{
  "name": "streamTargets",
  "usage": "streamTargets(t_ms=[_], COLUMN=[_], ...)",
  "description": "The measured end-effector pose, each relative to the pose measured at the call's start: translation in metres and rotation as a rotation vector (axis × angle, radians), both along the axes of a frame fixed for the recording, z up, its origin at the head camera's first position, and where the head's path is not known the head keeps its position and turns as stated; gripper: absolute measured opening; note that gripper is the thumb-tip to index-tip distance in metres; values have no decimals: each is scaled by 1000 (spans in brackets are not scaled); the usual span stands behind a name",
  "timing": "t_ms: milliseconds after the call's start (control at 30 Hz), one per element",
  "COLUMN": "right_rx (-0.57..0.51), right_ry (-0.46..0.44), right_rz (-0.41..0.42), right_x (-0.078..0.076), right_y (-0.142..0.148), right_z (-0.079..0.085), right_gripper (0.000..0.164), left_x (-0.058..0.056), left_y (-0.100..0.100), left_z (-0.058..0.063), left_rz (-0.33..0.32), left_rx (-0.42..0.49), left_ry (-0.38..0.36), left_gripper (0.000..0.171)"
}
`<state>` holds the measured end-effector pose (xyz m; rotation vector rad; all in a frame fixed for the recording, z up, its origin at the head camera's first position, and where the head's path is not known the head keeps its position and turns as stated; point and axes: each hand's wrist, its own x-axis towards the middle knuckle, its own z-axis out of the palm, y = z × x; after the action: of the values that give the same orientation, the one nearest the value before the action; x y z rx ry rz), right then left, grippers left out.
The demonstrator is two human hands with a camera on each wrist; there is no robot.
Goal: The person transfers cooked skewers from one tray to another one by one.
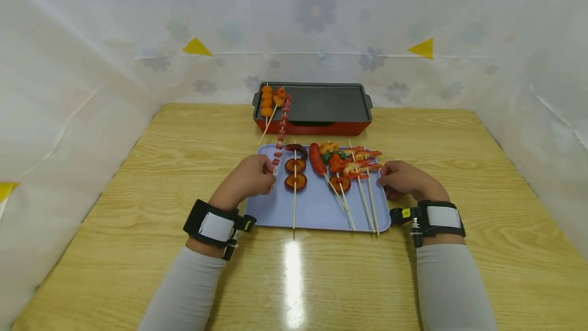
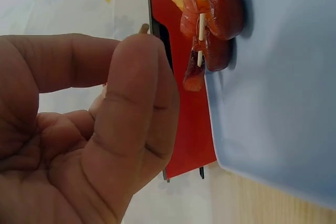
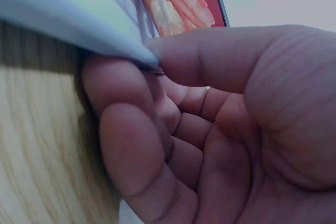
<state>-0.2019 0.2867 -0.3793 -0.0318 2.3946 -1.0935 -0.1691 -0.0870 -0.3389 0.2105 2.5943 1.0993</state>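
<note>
My left hand [image 1: 250, 180] pinches the stick end of a long skewer of small pink-red pieces [image 1: 282, 132] between thumb and fingers. The skewer slants from the tray's left side up toward the grill pan [image 1: 331, 104], its far end over the pan's left part. In the left wrist view, the stick's tip [image 2: 144, 28] pokes out above the fingers. My right hand [image 1: 408, 180] grips the right rim of the pale blue tray [image 1: 317, 216]; the right wrist view shows the thumb above the tray edge [image 3: 142, 56] and fingers beneath.
On the tray lie a mushroom skewer [image 1: 295, 182], a sausage skewer [image 1: 317, 159], a mixed skewer [image 1: 337, 163] and shrimp skewers [image 1: 356, 167]. A skewer of orange balls [image 1: 267, 100] and another with an orange-brown piece [image 1: 279, 97] rest in the pan's left end. Everything stands on a wooden table [image 1: 184, 157].
</note>
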Motion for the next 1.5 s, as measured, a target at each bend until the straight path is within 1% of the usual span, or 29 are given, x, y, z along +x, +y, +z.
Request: streamTargets(t_ms=[67, 333, 500, 667, 867, 967, 1067, 1200, 1500], right_rx=[0, -1, 4, 11, 6, -8, -16, -12, -8], right_ry=[-3, -6, -13, -1, -1, 1, 4, -1, -2], right_rz=[-2, -1, -9, -7, 7, 10, 3, -4, -8], right_x=[0, 0, 0, 0, 0, 1, 1, 1, 1], right_y=[0, 0, 0, 0, 1, 1, 1, 2, 1], right_z=[0, 1, 0, 2, 0, 0, -1, -1, -2], right_gripper=[14, 13, 13, 13, 13, 14, 14, 13, 13], left_x=[3, 17, 24, 31, 43, 48, 51, 55, 61], left_y=[-2, -6, -10, -13, -11, -9, -7, -5, -4], left_z=[-1, -9, -13, -16, -28, -31, -33, -32, -28], left_rz=[-1, 26, 39, 41, 2, 7, 16, 23, -3], left_rx=[3, 33, 27, 23, -39, -56, -44, -20, -33], left_ry=[-5, -58, -69, -53, 1, 7, 10, -7, 1], left_gripper=[5, 4, 5, 4, 5, 5, 7, 8, 9])
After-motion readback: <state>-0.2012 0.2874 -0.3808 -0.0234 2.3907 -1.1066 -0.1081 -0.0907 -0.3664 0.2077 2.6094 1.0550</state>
